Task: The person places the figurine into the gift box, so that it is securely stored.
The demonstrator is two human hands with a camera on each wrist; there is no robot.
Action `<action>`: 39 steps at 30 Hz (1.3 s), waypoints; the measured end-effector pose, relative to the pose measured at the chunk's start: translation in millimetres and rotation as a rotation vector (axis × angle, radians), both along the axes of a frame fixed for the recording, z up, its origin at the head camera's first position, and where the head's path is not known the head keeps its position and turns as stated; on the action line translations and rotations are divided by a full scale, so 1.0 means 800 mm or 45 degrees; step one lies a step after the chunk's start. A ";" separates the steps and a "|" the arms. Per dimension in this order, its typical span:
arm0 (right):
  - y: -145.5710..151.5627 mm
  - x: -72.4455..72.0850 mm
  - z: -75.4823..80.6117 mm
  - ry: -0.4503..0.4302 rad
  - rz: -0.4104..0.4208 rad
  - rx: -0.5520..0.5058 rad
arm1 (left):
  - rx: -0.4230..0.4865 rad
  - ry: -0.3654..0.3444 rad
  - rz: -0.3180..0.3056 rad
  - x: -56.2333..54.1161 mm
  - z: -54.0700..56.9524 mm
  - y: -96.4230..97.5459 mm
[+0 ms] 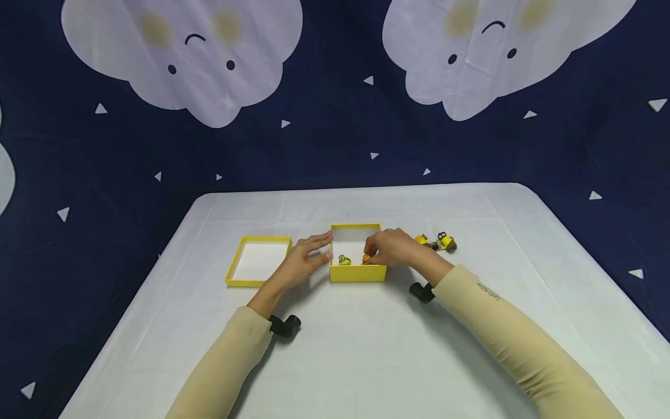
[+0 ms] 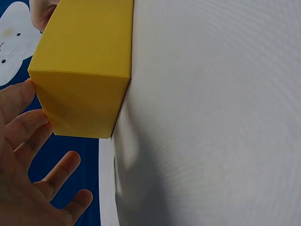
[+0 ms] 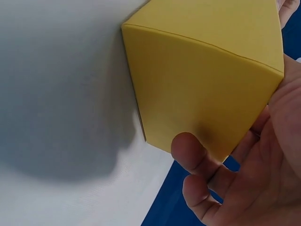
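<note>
A yellow box [image 1: 358, 274] with a white inside stands open-topped on the table. My left hand [image 1: 299, 265] is at its left side, fingers spread and extended; in the left wrist view, fingertips touch the box's yellow wall [image 2: 77, 103]. My right hand [image 1: 395, 247] reaches over the right wall and pinches a small yellow-and-red toy figure [image 1: 366, 258] inside the box. Its other fingers hang outside the wall in the right wrist view. A minion figure [image 1: 344, 261] stands in the left part of the box. The box hides the pinching fingertips from both wrist cameras.
Left of the box lies a yellow-rimmed lid [image 1: 246, 283], its white inside facing up. On the right, behind my right forearm, are another minion figure [image 1: 445, 241] and a partly covered yellow figure [image 1: 421, 239]. A white cloth covers the table [image 1: 356, 349].
</note>
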State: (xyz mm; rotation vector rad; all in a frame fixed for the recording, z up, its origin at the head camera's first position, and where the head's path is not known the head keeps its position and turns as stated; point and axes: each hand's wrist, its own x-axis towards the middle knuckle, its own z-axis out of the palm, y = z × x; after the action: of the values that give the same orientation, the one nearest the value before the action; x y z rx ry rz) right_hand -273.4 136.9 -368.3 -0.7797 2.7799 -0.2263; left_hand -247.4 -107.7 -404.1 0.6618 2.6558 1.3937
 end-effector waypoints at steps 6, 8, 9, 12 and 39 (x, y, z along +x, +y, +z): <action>0.002 0.000 0.000 0.015 0.022 0.023 | 0.041 0.032 -0.052 -0.001 -0.003 0.000; 0.003 0.000 0.000 0.003 0.023 0.017 | 0.040 0.040 -0.054 -0.002 -0.004 0.000; 0.004 0.000 0.000 -0.001 0.025 0.011 | 0.040 0.045 -0.056 -0.002 -0.005 0.000; 0.006 0.000 -0.001 -0.006 0.039 -0.008 | 0.022 0.039 -0.036 -0.002 -0.004 0.001; 0.016 -0.003 0.000 0.005 -0.042 -0.197 | 0.016 0.029 -0.015 0.000 -0.002 -0.001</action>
State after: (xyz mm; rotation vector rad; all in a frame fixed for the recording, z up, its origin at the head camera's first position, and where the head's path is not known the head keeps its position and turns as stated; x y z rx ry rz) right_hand -275.9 150.0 -368.2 -0.7697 2.8062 -0.4515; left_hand -247.7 -108.6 -405.7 0.6973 2.6582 1.4097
